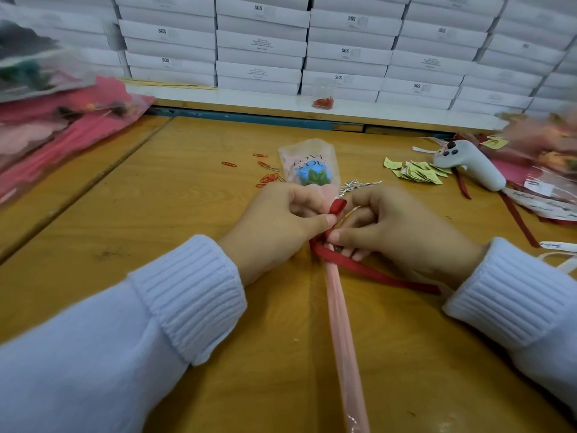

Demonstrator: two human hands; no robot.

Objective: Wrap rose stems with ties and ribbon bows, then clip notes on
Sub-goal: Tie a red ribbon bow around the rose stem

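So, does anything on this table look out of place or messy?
A few things. Red paper clips lie scattered loose on the table beside the wrapped rose, and the yellow notes sit in an untidy heap. The white handheld gadget lying beside them looks unrelated to the flowers.

Pink-wrapped rose [312,175] lying flat, red ribbon [374,273] looped rnd stem [340,323].

Counted, kind by kind.
One blue rose in a clear printed sleeve [309,175]; one red fabric ribbon [374,274]; one white pistol-shaped plastic tool [468,165]; one clear cup of red clips [323,100]; one heap of yellow paper notes [418,173]; one bundle of silver wire ties [362,184]; three orange-red paper clips [229,164] lying singly, more tangled together; white cardboard boxes [262,42] beyond counting.
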